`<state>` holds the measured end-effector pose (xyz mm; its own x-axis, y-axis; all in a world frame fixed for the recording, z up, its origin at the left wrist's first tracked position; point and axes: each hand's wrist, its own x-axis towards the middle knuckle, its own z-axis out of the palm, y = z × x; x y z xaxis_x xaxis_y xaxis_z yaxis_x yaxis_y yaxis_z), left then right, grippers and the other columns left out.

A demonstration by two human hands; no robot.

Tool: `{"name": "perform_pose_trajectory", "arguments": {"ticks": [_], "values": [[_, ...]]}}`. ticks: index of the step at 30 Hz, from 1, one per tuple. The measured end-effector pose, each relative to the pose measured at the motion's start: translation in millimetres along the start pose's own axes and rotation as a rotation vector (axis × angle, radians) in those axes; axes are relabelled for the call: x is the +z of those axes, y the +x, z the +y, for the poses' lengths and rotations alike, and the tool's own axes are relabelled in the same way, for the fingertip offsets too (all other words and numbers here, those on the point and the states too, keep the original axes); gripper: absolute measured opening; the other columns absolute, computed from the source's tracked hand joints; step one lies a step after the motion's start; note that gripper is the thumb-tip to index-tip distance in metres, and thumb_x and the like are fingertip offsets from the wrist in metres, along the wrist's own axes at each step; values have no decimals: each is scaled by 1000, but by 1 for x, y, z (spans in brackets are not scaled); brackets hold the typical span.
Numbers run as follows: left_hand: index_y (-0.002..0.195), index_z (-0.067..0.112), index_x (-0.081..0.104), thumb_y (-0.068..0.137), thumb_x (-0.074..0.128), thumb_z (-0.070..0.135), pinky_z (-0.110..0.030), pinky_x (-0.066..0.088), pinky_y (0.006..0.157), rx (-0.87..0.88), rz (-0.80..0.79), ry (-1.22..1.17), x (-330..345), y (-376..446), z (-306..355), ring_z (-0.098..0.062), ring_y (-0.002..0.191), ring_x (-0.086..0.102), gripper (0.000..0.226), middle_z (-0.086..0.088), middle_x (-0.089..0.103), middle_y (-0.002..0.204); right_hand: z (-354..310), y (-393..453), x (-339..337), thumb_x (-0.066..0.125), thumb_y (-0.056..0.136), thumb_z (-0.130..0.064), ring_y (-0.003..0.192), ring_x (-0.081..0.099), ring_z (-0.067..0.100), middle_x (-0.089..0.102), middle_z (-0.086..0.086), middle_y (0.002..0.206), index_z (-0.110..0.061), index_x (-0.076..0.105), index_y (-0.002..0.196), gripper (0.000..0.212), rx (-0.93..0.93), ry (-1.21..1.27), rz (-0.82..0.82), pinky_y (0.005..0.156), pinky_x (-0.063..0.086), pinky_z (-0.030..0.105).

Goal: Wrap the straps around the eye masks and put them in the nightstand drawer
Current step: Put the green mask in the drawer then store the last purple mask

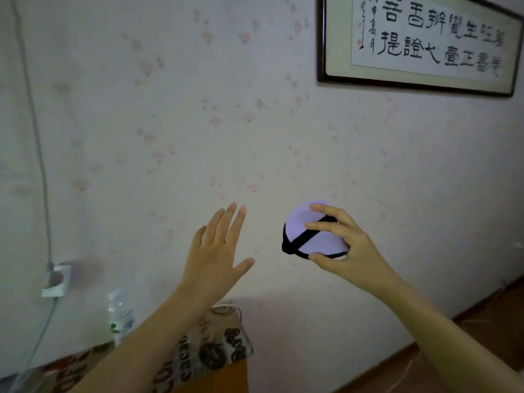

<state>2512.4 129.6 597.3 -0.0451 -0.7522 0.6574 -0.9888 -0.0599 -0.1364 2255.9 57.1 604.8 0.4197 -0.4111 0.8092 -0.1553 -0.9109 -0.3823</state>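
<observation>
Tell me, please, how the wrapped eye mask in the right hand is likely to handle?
The eye mask looks soft and probably light: the right hand holds it by fingertips alone. Its bundled shape looks rounded, so it may roll if set down. The black strap crossing it should keep it bundled, though it could slip.

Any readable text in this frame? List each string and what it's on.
Dark-framed calligraphy scroll on the wall: brush-written Chinese characters in two rows plus a small side column; clearly text, but too stylised and blurred to quote reliably.
Printed cover on the wooden nightstand: bold dark lettering, seen at an angle and partly hidden by the left arm; not readable.
Clear plastic water bottle: label too small and blurred to read.
Lilac eye mask with black strap: no text visible.
</observation>
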Motion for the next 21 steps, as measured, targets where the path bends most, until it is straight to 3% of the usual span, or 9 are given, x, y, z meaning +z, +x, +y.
{"name": "perform_pose_trajectory", "arguments": {"ticks": [3, 6, 8, 12, 15, 18, 21], "values": [[142, 25, -32, 90, 28, 65, -38, 15, 117, 59, -23, -14, 51, 49, -22, -21, 147, -9, 90, 1, -24, 156, 40, 24, 10, 77, 71, 4, 128, 44, 8, 47, 6, 139, -8, 65, 112, 45, 29, -106, 6, 106, 37, 22], [148, 25, -15, 89, 39, 63, -40, 21, 114, 158, -47, -120, 97, 97, -16, -23, 148, 4, 89, -1, -5, 161, 75, 42, -4, 77, 72, 5, 130, 43, 13, 46, 9, 140, -4, 63, 113, 45, 74, -227, 4, 107, 37, 25], [151, 25, -5, 87, 44, 62, -40, 24, 112, 212, -64, -230, 127, 131, -1, -24, 147, 8, 89, -1, 2, 161, 98, 51, -21, 77, 72, 4, 130, 43, 15, 46, 7, 140, -5, 63, 114, 45, 104, -323, 22, 107, 37, 27], [151, 29, -8, 86, 42, 64, -37, 20, 113, 320, -98, -339, 190, 201, 37, -20, 147, 4, 89, 2, -3, 161, 148, 65, -55, 77, 74, 1, 132, 40, 13, 43, 6, 141, -7, 62, 115, 45, 190, -449, 42, 107, 35, 22], [151, 28, -7, 86, 44, 63, -37, 22, 112, 429, -109, -344, 228, 260, 67, -17, 146, 5, 89, 4, -1, 160, 196, 78, -75, 77, 74, 1, 133, 40, 16, 43, 8, 141, -4, 61, 115, 44, 220, -480, 66, 108, 36, 26], [151, 28, 2, 86, 45, 63, -38, 26, 107, 518, -173, -304, 253, 325, 95, -17, 143, 14, 85, 4, 7, 159, 245, 94, -89, 76, 74, 2, 133, 39, 12, 43, 6, 141, -5, 62, 114, 43, 257, -474, 114, 108, 36, 25], [148, 27, 16, 86, 48, 61, -39, 31, 101, 588, -208, -289, 266, 386, 124, -20, 137, 27, 78, 3, 22, 154, 290, 104, -102, 76, 75, 0, 133, 37, 6, 42, 4, 141, -8, 61, 116, 44, 322, -484, 136, 108, 33, 17]]}}
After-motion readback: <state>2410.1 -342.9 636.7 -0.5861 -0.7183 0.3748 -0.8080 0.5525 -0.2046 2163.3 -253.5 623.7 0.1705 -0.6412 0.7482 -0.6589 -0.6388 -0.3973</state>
